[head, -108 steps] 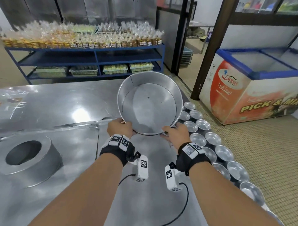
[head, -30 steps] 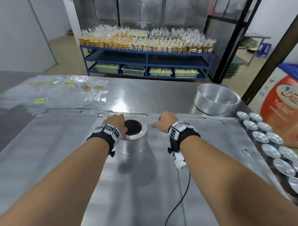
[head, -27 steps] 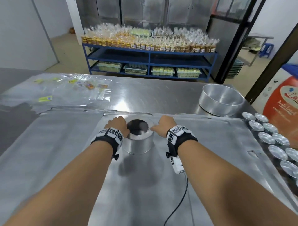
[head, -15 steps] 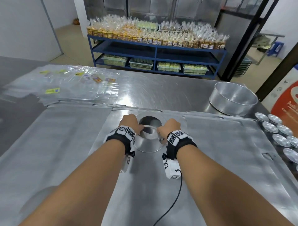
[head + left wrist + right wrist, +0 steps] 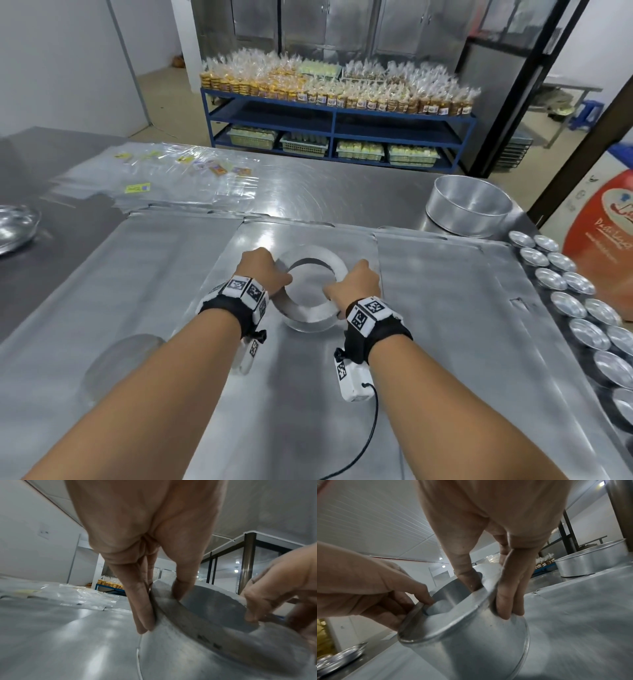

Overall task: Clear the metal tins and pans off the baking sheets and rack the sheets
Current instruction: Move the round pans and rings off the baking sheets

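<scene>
An upturned metal ring pan (image 5: 310, 310) with a central hole is tilted above the middle baking sheet (image 5: 445, 342). My left hand (image 5: 270, 274) grips its left rim, thumb in the hole and fingers down the outer wall. My right hand (image 5: 346, 284) grips the right rim the same way. The left wrist view shows my left hand (image 5: 161, 609) pinching the pan (image 5: 197, 655), with my right hand (image 5: 267, 601) opposite. In the right wrist view my right hand (image 5: 489, 597) clamps the pan (image 5: 471, 649) and my left hand (image 5: 376, 588) holds the far side.
A large round pan (image 5: 471, 205) stands at the table's back right. Several small tins (image 5: 561, 284) line the right edge. Another baking sheet (image 5: 120, 291) lies to the left, a shiny dish (image 5: 13, 226) beyond it. Plastic bags (image 5: 164, 174) lie at the back left.
Both hands closed on the ring pan's rim, then lifted and tilted it toward me off the sheet. Before that, the large round pan was set down at the back right.
</scene>
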Tool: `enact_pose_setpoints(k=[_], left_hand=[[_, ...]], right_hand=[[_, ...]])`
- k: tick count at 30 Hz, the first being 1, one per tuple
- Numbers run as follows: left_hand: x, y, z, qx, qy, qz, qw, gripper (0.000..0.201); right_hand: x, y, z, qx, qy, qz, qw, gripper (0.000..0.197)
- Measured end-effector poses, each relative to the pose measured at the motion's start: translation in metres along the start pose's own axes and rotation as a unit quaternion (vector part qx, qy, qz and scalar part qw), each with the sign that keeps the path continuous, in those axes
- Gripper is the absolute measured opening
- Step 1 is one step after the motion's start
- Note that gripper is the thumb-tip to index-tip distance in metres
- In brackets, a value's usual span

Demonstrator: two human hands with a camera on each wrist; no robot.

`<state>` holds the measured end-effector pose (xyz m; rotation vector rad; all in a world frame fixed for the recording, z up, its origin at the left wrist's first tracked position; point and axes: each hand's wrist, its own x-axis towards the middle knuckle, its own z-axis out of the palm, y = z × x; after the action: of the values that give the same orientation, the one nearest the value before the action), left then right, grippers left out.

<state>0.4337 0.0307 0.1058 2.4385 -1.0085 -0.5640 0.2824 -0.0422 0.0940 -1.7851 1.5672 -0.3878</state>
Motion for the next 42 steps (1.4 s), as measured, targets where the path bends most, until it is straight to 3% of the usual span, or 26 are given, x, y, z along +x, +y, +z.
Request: enact_pose_setpoints(k=[5,7,9,12,15,19,23,26,28,30,32,34,37,42], left_hand=[[-0.069,-0.021,0.021,-0.052,0.064,0.013,0.997,0.020],[-0.089,-0.030,0.027,-0.149,0.094,0.001,0.984,0.035],[-0.104,-0.040,0.030,-0.291,0.098,-0.047,0.951,0.049],[-0.128,-0.052,0.031,-0.429,0.057,-0.110,0.895,0.052],[-0.148,-0.060,0.033,-0.465,-0.036,-0.124,0.876,0.077],[-0.172,-0.067,0.029,-0.523,-0.114,-0.074,0.841,0.046],[-0.175,-0.090,0.025,-0.567,-0.140,-0.030,0.811,0.045],[-0.172,-0.107,0.018,-0.577,-0.170,-0.009,0.799,0.065],[-0.167,-0.119,0.015,-0.578,-0.191,0.010,0.794,0.071],[-0.162,-0.127,0.013,-0.587,-0.190,0.026,0.787,0.059],[-0.160,-0.131,0.014,-0.613,-0.166,0.008,0.772,0.037],[-0.159,-0.136,0.018,-0.609,-0.129,-0.017,0.782,0.025],[-0.154,-0.151,0.029,-0.550,-0.077,-0.018,0.832,0.039],[-0.148,-0.174,0.037,-0.545,-0.007,-0.016,0.838,0.018]], right_hand=[[-0.054,0.035,-0.009,0.005,0.011,-0.040,0.999,0.056],[-0.074,0.050,-0.014,0.022,0.022,-0.063,0.997,0.058],[-0.093,0.067,-0.020,0.044,0.031,-0.094,0.994,0.058],[-0.119,0.089,-0.023,0.064,0.034,-0.131,0.989,0.055],[-0.134,0.107,-0.022,0.074,0.042,-0.162,0.983,0.052],[-0.146,0.125,-0.020,0.101,0.026,-0.192,0.976,0.050],[-0.153,0.131,-0.023,0.220,-0.074,-0.172,0.957,0.076],[-0.161,0.126,-0.021,0.263,-0.116,-0.181,0.941,0.091],[-0.165,0.119,-0.015,0.278,-0.117,-0.186,0.935,0.074],[-0.168,0.111,-0.006,0.280,-0.108,-0.191,0.934,0.054],[-0.171,0.104,0.007,0.274,-0.101,-0.183,0.939,0.060],[-0.172,0.102,0.021,0.262,-0.097,-0.168,0.945,0.051],[-0.177,0.096,0.044,0.248,-0.061,-0.165,0.953,0.027],[-0.177,0.090,0.074,0.229,0.014,-0.122,0.966,0.039]])
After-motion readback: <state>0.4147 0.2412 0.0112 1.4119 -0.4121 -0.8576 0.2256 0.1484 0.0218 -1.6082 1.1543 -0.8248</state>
